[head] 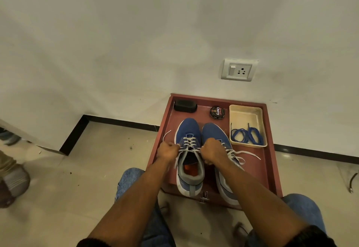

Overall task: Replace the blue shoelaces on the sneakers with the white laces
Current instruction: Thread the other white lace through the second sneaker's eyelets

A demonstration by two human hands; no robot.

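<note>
Between the two hands sits the left sneaker (189,155), blue with a grey collar, its white lace (189,142) already crossed through the eyelets. The left hand (168,151) is curled tight around one end of that lace, whose free tip trails up and away beyond its knuckles. The right hand (211,150) is likewise fisted and pulls the other end taut across the shoe's opening; exactly how its fingers pinch the lace is hidden under the fist. Under and beyond the right hand lies the right sneaker (214,133), mostly covered by the wrist and forearm, with loose white lace ends (246,153) spilling out to the hand's right. Both shoes rest on a reddish wooden tray (271,161), its near edge partly masked by the arms. Further right of the right hand, a cream dish (246,108) holds the coiled blue laces (246,136). Beyond the hands stand a round polish tin (217,112) and a dark block (185,106), too shadowed to identify. Blue-jeaned knees (128,180) are cut off at the bottom.
</note>
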